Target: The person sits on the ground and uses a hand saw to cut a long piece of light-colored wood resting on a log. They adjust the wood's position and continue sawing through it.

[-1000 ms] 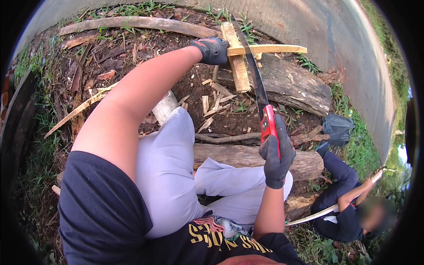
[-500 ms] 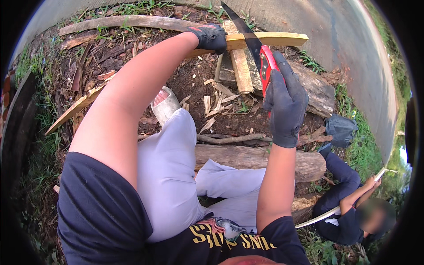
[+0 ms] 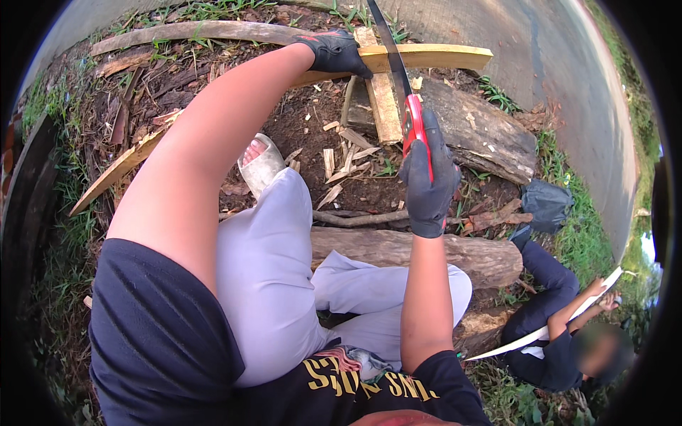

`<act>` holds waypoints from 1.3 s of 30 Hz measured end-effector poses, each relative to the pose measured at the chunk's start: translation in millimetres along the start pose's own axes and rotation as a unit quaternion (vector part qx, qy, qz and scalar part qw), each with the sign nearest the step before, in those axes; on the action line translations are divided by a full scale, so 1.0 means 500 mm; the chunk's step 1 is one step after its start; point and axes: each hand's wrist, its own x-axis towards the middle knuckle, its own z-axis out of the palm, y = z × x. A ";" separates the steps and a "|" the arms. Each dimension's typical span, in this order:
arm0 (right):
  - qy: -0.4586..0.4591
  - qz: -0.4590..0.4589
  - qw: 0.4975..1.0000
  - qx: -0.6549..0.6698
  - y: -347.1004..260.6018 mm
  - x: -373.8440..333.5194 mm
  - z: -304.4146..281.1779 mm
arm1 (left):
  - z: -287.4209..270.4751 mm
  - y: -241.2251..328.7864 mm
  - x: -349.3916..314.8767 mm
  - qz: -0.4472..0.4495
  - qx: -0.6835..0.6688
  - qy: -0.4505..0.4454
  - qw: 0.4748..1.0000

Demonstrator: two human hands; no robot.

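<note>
My left hand (image 3: pixel 336 55), in a dark glove, is closed around a long yellowish wooden strip (image 3: pixel 444 57) and presses it down. The strip rests across a short squared piece of wood (image 3: pixel 384 106) that lies on a log (image 3: pixel 490 131). In my gloved right hand (image 3: pixel 432 174) is the red handle of a hand saw (image 3: pixel 414 122). Its dark blade crosses the strip just right of my left hand, pointing away from me. Whether the teeth have cut into the wood I cannot tell.
A second log (image 3: pixel 462 257) lies across in front of my legs, with a thin branch (image 3: pixel 362 219) beyond it. Wood chips (image 3: pixel 348 167) litter the soil. A grey curved board (image 3: pixel 199 32) lies at the far left. To the right are a dark bag (image 3: pixel 547 206) and a seated person (image 3: pixel 547 355) holding a pale strip.
My right hand has moved left and a little nearer, and the saw has swung more upright. My left hand has shifted slightly right. Pale bits of wood now show on the log.
</note>
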 end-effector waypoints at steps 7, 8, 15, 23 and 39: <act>-0.004 0.012 1.000 0.001 -0.012 -0.009 -0.009 | 0.011 -0.011 0.019 0.037 0.067 0.009 0.997; -0.009 0.023 1.000 0.003 -0.022 -0.005 -0.014 | 0.021 -0.011 0.021 0.036 0.097 0.035 0.994; -0.084 0.070 0.993 -0.044 -0.123 0.054 -0.119 | 0.171 0.001 -0.032 0.073 0.186 0.307 0.930; -0.105 0.102 0.988 -0.036 -0.074 -0.008 -0.137 | 0.180 0.033 -0.058 0.012 0.115 0.232 0.966; -0.114 0.008 0.991 -0.073 -0.063 -0.133 -0.222 | 0.170 0.029 -0.070 0.012 0.119 0.186 0.975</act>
